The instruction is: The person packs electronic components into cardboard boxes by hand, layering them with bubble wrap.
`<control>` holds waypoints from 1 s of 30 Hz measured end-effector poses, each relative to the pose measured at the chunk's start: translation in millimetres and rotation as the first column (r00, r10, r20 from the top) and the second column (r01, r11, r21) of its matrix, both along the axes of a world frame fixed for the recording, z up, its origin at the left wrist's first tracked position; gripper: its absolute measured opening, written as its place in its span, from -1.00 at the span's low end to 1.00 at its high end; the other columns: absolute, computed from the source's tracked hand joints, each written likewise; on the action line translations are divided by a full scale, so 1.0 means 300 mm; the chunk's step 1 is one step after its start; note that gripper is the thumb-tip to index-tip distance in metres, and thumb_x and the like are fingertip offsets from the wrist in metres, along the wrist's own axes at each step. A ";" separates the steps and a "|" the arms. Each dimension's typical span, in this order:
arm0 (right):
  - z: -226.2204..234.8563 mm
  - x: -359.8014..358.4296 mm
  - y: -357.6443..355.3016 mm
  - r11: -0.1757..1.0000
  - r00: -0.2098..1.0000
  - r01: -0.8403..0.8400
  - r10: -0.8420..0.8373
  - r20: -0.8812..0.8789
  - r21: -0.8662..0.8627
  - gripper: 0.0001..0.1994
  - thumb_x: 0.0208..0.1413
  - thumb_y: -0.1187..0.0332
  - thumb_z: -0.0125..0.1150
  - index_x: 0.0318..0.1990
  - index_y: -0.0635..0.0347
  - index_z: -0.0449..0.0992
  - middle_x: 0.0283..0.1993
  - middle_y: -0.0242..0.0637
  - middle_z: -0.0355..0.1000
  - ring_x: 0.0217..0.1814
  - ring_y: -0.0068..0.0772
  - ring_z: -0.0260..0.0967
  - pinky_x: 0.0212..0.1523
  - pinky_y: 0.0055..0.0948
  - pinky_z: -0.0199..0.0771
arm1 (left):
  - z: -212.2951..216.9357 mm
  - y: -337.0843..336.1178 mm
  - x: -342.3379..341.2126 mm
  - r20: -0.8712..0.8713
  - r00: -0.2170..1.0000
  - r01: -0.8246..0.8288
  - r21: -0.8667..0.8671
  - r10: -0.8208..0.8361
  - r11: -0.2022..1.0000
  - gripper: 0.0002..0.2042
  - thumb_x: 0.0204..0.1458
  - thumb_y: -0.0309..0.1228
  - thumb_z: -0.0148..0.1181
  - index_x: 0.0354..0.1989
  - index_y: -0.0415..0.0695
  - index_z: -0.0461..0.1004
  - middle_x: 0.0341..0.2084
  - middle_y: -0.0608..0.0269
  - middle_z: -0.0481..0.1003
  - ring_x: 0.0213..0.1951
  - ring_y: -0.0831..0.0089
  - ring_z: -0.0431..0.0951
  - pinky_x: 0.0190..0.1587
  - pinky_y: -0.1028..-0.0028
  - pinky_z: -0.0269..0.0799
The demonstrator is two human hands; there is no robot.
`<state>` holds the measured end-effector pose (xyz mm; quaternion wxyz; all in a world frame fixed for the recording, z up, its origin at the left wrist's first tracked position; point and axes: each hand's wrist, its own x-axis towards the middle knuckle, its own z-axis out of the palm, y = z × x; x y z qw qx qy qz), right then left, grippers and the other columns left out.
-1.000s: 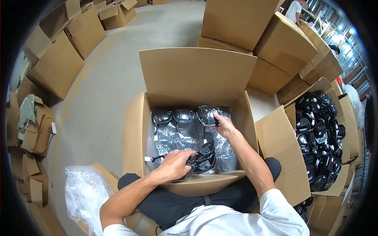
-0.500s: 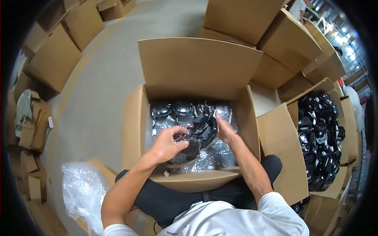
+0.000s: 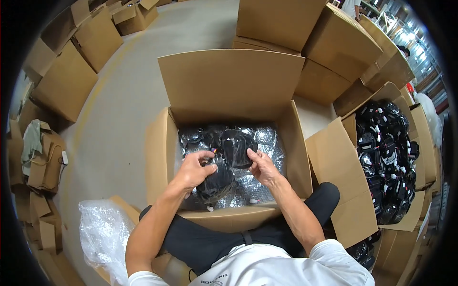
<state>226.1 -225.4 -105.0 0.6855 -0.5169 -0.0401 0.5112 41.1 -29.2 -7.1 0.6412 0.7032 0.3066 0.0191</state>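
Note:
My left hand grips a rounded black plastic part wrapped in clear film, with thin coloured wires near my fingertips. My right hand pinches a second black part by its right edge, thumb on top. Its smooth rounded side faces up. Both parts hang side by side over the open cardboard box between my knees. Beneath them, bubble wrap lines the box, and more shiny black parts lie along its back side. Some of those are hidden behind the held ones.
To my right, an open carton holds a heap of black wired parts. Loose bubble wrap lies at my left. Large cartons stand behind the box, and others line the far left. A person is at the far right.
The right-hand part has turned over from its wired, open side to its smooth side, and my right fingers have closed on its edge. The left-hand part has tilted more upright.

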 end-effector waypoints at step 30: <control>0.014 -0.038 0.074 0.894 0.855 0.406 -0.298 -0.424 0.192 -0.70 0.23 0.18 0.24 0.00 0.15 0.53 -0.03 -0.27 0.60 -0.02 -0.30 0.56 0.06 -0.20 0.61 | -0.106 -0.015 0.028 -0.231 0.897 0.426 0.234 -0.376 0.874 -0.28 -0.10 -0.15 0.38 0.21 -0.35 0.34 -0.17 -0.13 0.56 -0.09 0.12 0.59 0.01 0.25 0.46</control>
